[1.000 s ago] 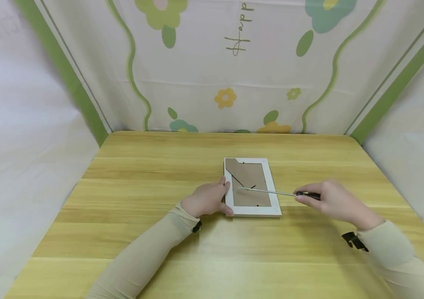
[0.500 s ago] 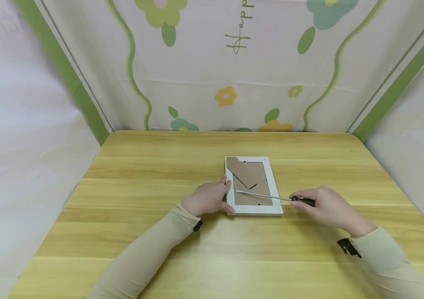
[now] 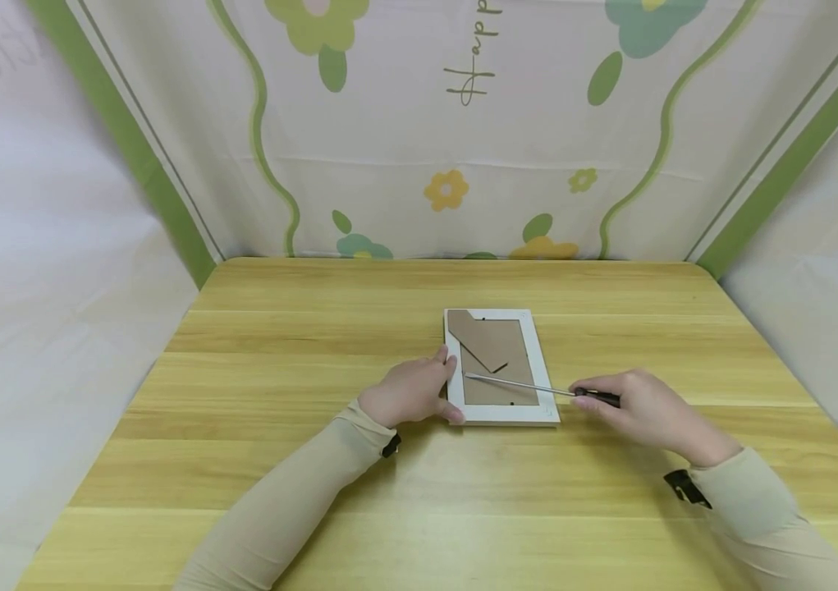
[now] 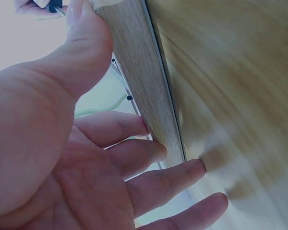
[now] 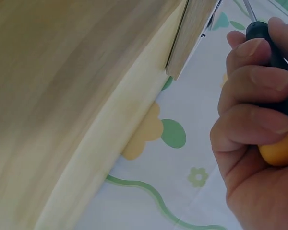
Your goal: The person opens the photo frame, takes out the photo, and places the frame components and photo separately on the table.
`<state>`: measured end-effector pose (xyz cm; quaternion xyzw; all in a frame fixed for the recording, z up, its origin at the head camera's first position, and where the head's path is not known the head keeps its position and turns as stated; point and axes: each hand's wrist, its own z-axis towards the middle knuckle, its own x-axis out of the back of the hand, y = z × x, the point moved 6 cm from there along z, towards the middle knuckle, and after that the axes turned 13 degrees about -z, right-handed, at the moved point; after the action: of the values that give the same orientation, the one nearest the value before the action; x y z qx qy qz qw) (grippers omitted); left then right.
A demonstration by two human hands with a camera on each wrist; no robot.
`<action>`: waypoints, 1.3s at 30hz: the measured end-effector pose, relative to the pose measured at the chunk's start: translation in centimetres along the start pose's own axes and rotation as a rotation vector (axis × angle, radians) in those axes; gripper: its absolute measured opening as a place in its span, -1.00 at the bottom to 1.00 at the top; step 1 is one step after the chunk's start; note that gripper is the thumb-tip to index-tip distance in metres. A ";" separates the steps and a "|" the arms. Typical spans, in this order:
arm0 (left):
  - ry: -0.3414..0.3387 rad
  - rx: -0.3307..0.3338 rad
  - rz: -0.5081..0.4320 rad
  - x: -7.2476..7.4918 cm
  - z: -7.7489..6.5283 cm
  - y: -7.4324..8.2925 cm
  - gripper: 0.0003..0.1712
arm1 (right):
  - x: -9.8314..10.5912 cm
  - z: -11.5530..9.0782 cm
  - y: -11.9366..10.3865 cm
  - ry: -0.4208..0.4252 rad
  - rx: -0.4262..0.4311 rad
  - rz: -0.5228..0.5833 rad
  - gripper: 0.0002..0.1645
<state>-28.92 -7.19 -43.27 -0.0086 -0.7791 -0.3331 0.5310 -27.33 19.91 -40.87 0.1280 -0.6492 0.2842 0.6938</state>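
Note:
A white picture frame (image 3: 544,402) lies face down on the wooden table, its brown backing board (image 3: 515,345) upward. A brown stand leg (image 3: 479,343) slants across that board. My left hand (image 3: 411,390) rests along the frame's left side, thumb at the near corner. In the left wrist view, thumb and foremost fingers touch the frame's wood-grain side (image 4: 146,86), while the other fingers extend fairly straight past it. My right hand (image 3: 647,410) grips a screwdriver (image 5: 278,52) with a dark handle and orange end. Its metal shaft crosses the backing, tip at the left inner edge.
The wooden table (image 3: 315,328) spreads around the frame on all sides. A white curtain (image 3: 389,123) with flowers and green lines hangs behind its far edge, and white cloth (image 3: 57,287) hangs at both sides.
My right hand has moved left with the screwdriver, and the tip went from beside the stand leg's end to the frame's left inner edge. My left hand keeps its place.

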 end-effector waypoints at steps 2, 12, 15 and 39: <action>0.000 0.001 -0.005 0.0 0.0 0.0 0.12 | 0.2 0.0 -0.2 0.008 0.017 -0.008 -0.64; -0.001 -0.006 -0.003 0.0 0.1 0.1 0.12 | 2.0 0.7 -1.8 -0.003 0.089 -0.106 -0.63; -0.003 -0.004 -0.003 -0.1 0.2 0.0 0.12 | 3.3 1.5 -2.8 -0.042 0.123 -0.147 -0.62; -0.025 0.009 -0.005 0.1 0.1 0.0 0.13 | 10.0 13.7 -16.0 -0.353 0.209 -0.715 -0.65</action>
<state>-29.03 -7.17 -43.23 -0.0085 -0.7872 -0.3308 0.5204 -29.76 1.82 -26.39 0.4621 -0.6406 0.0632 0.6100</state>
